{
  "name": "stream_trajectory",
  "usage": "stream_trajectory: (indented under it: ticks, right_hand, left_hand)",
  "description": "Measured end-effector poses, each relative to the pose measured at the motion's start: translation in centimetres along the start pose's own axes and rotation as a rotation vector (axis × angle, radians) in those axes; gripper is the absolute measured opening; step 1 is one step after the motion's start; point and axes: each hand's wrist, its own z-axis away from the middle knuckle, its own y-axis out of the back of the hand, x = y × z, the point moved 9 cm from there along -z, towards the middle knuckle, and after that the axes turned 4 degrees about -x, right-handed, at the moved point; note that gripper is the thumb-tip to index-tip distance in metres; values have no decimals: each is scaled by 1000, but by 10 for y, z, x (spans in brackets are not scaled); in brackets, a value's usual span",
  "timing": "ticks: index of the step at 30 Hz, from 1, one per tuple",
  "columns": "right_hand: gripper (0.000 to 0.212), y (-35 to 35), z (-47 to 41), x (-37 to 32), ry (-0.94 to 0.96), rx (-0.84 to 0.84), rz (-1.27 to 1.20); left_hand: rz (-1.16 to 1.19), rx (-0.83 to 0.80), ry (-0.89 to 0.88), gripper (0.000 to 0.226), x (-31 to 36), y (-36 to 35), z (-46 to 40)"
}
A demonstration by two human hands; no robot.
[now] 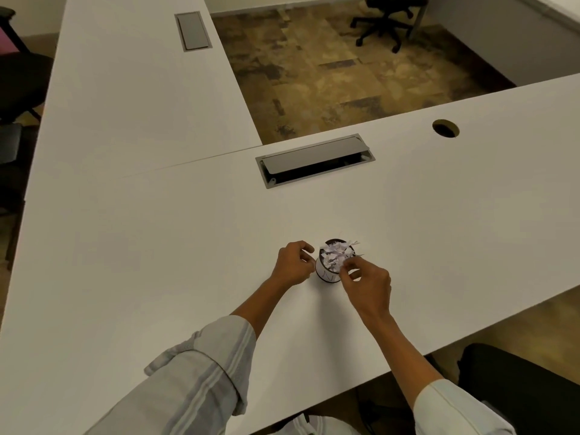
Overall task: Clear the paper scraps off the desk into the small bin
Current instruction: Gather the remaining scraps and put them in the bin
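One small bin (330, 271), heaped with paper scraps (337, 252), stands on the desk (157, 240) between two hands.
The left hand (293, 265) is curled loosely beside the bin, nothing gripped; one scrap is pinched over the rim by the right hand (367, 285). Two cable hatches and one grommet hole are counted farther back.

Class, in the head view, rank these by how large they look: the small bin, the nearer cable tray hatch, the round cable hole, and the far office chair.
1. Cable tray hatch
2. Office chair, cropped and farther away, so unsure
3. Small bin
4. Cable hole, close to the bin
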Motion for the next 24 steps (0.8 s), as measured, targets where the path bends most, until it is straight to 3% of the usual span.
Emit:
stream_trajectory:
  ticks: [6, 11, 12, 17, 20, 24]
  right_hand:
    - [6, 20, -43, -14, 6, 28, -90]
    - [9, -22, -51, -14, 74, -330, 261]
    - [10, -24, -50, -15, 110, -340, 266]
    - [15, 25, -64, -11, 171, -44, -44]
    - [27, 13, -71, -5, 105, -204, 29]
    - [17, -28, -58, -14, 146, -468, 249]
  left_hand:
    - [-37, 17, -15, 27, 3, 7, -5]
    - [-146, 28, -136, 28, 15, 5, -5]
    - [-176, 21, -169, 30, 18, 3, -5]
    - [-355, -53, -281, 52, 29, -8, -7]
    - [-507, -147, -334, 66, 39, -24, -6]
    - [-620, -182, -342, 65, 48, -43, -9]
